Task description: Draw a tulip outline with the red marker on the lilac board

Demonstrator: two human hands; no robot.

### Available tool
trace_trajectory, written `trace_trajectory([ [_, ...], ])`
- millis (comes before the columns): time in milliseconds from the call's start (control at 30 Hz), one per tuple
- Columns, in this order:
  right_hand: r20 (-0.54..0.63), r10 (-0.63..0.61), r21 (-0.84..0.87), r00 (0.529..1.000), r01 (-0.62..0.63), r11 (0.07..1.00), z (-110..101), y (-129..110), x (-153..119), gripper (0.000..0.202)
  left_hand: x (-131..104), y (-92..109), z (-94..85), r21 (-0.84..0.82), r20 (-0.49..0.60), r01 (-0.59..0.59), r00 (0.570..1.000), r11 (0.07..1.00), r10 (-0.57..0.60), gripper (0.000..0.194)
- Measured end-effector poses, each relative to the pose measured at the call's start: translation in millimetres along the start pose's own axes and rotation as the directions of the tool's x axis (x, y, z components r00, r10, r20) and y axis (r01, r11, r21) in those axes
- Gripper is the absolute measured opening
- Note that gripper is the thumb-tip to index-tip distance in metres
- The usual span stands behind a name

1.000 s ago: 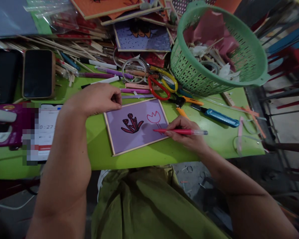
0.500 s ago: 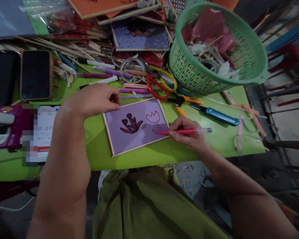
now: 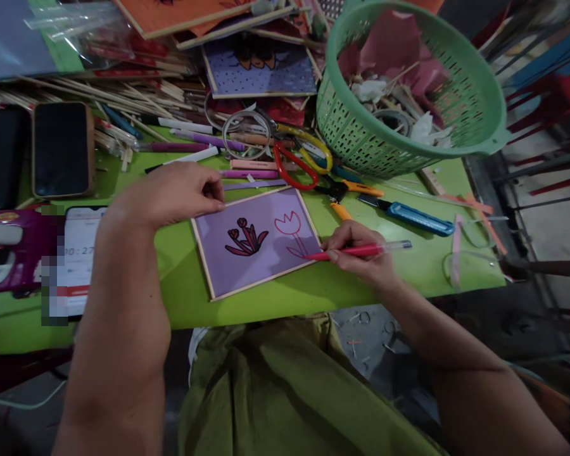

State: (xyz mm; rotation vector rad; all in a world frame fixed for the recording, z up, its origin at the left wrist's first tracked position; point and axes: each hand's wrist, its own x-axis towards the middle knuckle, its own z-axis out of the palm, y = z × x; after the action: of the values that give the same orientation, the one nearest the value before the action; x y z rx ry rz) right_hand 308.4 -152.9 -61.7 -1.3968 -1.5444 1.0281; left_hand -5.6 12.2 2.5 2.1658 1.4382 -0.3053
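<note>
A purple card (image 3: 247,272) with a thin wooden frame lies tilted on the green table (image 3: 185,310). On it are a dark-outlined red flower cluster (image 3: 246,237) and, at right, a red tulip outline (image 3: 288,223) with a stem and a leaf. My right hand (image 3: 358,253) is closed round a red pen (image 3: 361,251), its tip at the base of the tulip's stem. My left hand (image 3: 190,190) rests at the card's top left corner with its fingers curled down; whether they grip the edge is hard to tell.
Behind the card lie markers (image 3: 249,174), red-handled scissors (image 3: 294,166), orange-handled pliers (image 3: 337,190) and a blue cutter (image 3: 420,218). A green basket (image 3: 361,139) of scraps stands at back right. Phones (image 3: 63,149) and a purple device (image 3: 21,250) are at left.
The red pen's tip has moved slightly right along the card, and the leaf beside the tulip's stem has more red line. The whole view has shifted a little; my left hand stays at the corner.
</note>
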Motion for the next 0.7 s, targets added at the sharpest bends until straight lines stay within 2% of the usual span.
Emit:
trace_trajectory([
  [100, -0.002, 0.005, 0.006, 1.000, -0.005, 1.000, 0, 0, 0, 0.020, 0, 0, -0.4, 0.009, 0.006, 0.001, 1.000, 1.000, -0.001, 0.033],
  [400, -0.033, 0.029, 0.094, 0.999, -0.026, 0.995, -3, 1, -1, 0.025, 10, -20, 6.0, -0.045, -0.021, -0.048, 0.999, 0.998, 0.048, 0.027],
  [533, -0.042, 0.029, 0.065, 0.999, -0.026, 0.998, -3, 0, -1, 0.025, 7, -15, 2.9, -0.065, -0.032, -0.038, 0.999, 0.997, 0.036, 0.021],
  [700, -0.032, 0.033, 0.041, 0.999, -0.032, 0.999, -3, 3, 0, 0.032, 0, 0, -3.0, -0.016, -0.008, -0.003, 1.000, 1.000, 0.002, 0.020],
])
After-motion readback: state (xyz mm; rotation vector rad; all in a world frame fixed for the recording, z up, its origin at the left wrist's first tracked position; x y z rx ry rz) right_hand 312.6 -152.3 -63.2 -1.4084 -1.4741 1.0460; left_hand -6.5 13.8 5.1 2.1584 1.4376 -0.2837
